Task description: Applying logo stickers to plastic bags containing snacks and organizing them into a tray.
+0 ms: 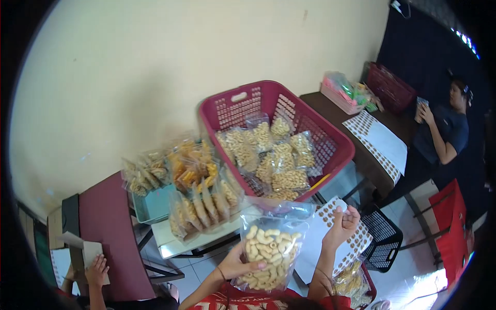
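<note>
My left hand (240,263) grips the lower left side of a clear plastic pouch (269,252) of curled macaroni-like snacks, its thumb across the front. To the right, my right hand (343,228) is raised over a sheet of round brown stickers (356,242), thumb and fingers close together; whether a sticker is between them cannot be told. Beyond the pouch, a maroon plastic basket (331,178) holds several bags of similar snacks (283,157). Filled pouches (197,209) stand in a row on a white table left of the pouch.
A teal tray (155,203) and bags of orange snacks (192,170) are at left. Another person's hand (97,269) touches a cardboard piece at the maroon table (112,232). A person (445,128) stands at far right by a dark table. A black basket (381,236) sits low at right.
</note>
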Demonstrator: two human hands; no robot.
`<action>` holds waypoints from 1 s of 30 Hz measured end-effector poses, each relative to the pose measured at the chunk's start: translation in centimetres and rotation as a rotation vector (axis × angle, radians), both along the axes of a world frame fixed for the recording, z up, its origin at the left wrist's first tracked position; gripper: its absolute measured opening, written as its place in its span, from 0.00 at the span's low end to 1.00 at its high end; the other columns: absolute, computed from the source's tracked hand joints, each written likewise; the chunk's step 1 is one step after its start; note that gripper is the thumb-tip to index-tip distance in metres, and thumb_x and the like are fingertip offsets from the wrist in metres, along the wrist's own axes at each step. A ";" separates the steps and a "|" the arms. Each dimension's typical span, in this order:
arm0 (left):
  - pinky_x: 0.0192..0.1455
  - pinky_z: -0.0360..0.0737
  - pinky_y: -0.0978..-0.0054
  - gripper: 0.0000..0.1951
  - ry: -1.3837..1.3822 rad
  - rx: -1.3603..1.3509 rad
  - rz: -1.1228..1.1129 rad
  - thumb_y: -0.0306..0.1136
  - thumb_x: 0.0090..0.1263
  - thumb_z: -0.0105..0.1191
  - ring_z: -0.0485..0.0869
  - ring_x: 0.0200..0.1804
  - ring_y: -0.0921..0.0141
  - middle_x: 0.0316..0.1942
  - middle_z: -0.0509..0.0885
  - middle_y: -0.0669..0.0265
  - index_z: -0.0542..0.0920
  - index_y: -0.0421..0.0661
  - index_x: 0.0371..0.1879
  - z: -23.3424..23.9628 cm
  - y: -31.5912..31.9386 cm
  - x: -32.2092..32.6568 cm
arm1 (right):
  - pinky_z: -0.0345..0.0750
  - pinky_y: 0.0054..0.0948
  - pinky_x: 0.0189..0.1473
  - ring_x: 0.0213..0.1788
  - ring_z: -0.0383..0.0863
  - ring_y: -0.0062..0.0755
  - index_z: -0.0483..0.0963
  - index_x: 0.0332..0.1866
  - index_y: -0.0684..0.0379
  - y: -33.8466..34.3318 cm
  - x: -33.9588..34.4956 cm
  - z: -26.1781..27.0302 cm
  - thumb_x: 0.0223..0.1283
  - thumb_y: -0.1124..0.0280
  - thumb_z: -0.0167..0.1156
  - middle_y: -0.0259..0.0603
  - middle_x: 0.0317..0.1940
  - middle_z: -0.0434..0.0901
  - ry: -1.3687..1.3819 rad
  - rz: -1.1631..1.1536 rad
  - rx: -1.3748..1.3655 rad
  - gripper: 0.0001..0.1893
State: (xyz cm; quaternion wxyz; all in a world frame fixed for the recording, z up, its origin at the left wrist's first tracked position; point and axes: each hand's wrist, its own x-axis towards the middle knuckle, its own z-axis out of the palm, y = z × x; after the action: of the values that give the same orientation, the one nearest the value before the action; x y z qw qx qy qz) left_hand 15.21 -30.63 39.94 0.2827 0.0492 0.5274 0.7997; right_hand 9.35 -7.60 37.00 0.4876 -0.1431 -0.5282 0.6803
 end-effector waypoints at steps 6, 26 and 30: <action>0.51 0.68 0.74 0.31 0.041 0.027 0.346 0.28 0.51 0.59 0.71 0.48 0.72 0.46 0.72 0.62 0.58 0.39 0.53 -0.1 -6.3 -0.8 | 0.70 0.15 0.31 0.31 0.71 0.21 0.68 0.26 0.66 -7.6 0.8 2.3 0.44 0.86 0.56 0.39 0.32 0.69 0.000 0.156 0.339 0.06; 0.49 0.72 0.72 0.25 0.051 0.276 0.950 0.30 0.57 0.53 0.72 0.48 0.69 0.47 0.70 0.60 0.59 0.40 0.52 -0.5 -16.7 1.8 | 0.74 0.23 0.41 0.40 0.74 0.32 0.74 0.35 0.67 -26.0 0.7 3.2 0.43 0.87 0.56 0.47 0.37 0.71 0.274 1.041 0.667 0.10; 0.49 0.71 0.72 0.28 0.104 0.235 1.023 0.32 0.55 0.55 0.72 0.48 0.70 0.47 0.70 0.60 0.58 0.39 0.53 -0.5 -16.0 1.8 | 0.74 0.21 0.39 0.36 0.75 0.29 0.75 0.34 0.66 -26.5 0.6 3.3 0.42 0.86 0.57 0.44 0.36 0.72 0.362 1.123 0.738 0.10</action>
State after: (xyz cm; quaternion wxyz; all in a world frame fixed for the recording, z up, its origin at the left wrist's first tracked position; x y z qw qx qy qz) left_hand 17.05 -46.62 39.44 -0.1781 -0.1435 0.4041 0.8857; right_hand 9.91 -34.12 40.32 0.1589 0.4427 -0.6293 0.6186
